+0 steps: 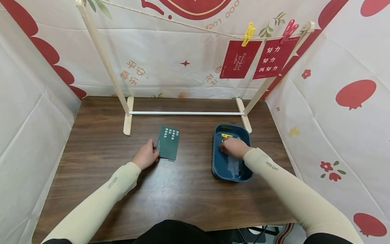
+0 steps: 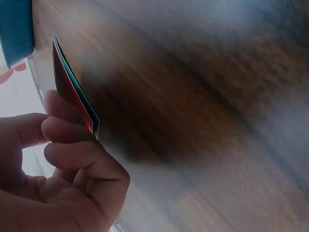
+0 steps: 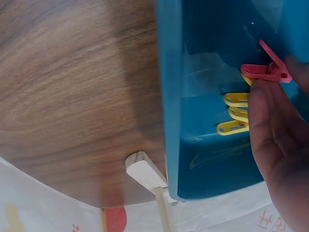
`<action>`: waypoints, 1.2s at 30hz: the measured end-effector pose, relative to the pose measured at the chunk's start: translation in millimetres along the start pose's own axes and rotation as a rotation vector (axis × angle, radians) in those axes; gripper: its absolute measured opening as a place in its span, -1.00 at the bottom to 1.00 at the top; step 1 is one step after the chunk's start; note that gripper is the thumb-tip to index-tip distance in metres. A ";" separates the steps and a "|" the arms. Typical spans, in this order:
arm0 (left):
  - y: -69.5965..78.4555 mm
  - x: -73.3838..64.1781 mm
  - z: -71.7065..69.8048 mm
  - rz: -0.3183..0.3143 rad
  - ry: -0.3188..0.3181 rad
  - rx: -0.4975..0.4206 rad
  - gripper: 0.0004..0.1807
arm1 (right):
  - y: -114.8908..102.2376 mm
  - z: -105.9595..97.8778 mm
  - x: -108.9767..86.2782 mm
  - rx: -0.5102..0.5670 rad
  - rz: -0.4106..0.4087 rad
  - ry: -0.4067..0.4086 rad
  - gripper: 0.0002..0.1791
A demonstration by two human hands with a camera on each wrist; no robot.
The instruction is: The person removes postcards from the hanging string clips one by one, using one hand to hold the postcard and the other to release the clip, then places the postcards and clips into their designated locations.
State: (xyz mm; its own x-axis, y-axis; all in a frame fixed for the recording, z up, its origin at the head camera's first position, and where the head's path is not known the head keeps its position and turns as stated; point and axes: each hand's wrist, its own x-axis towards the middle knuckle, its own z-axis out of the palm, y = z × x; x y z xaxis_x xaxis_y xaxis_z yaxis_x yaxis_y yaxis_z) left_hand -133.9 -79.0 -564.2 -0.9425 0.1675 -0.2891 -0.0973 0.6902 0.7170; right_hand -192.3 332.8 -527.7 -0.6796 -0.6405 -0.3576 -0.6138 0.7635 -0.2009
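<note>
My left hand (image 1: 146, 155) holds a small stack of cards by its left edge above the table. The top card (image 1: 168, 143) is dark green with white writing; a red card (image 2: 72, 92) shows on the stack's underside in the left wrist view. Inside a blue plastic basin (image 1: 215, 166), my right hand (image 1: 235, 147) pinches a pink clothespin (image 3: 268, 70) between thumb and fingers. Several yellow clothespins (image 3: 232, 127) lie beside those fingers, partly covered by them. A clear film-like piece (image 1: 234, 166) also lies in the basin.
Behind the cards stands a wooden frame (image 1: 105, 57) with a rope (image 1: 182, 23) strung across its top. A yellow clothespin (image 1: 248, 34) and a pink one (image 1: 288, 31) hold two red cards (image 1: 240, 60) on the rope's right end. Printed cloth surrounds the wooden table (image 1: 100, 142).
</note>
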 end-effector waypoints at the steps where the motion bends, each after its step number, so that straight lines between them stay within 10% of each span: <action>1: 0.4 0.0 -0.4 0.003 0.001 0.016 -0.81 | 0.0 0.7 -0.4 -0.007 0.001 -0.002 -0.91; 26: -4.4 -1.9 -0.7 0.006 -0.014 0.150 -0.80 | -6.2 4.3 -15.9 -0.077 0.010 0.018 -0.89; 36: -0.4 -4.7 -0.8 0.048 0.023 0.266 -0.79 | -22.6 -17.8 -26.4 -0.081 -0.027 0.185 -0.98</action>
State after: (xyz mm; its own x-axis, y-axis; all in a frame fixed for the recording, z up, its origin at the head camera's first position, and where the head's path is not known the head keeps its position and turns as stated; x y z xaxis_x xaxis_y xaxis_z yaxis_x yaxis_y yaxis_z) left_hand -129.7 -80.6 -562.6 -0.9514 0.1903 -0.2421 0.0321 0.8433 0.5365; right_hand -167.7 331.0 -497.6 -0.7200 -0.6708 -0.1776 -0.6583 0.7413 -0.1311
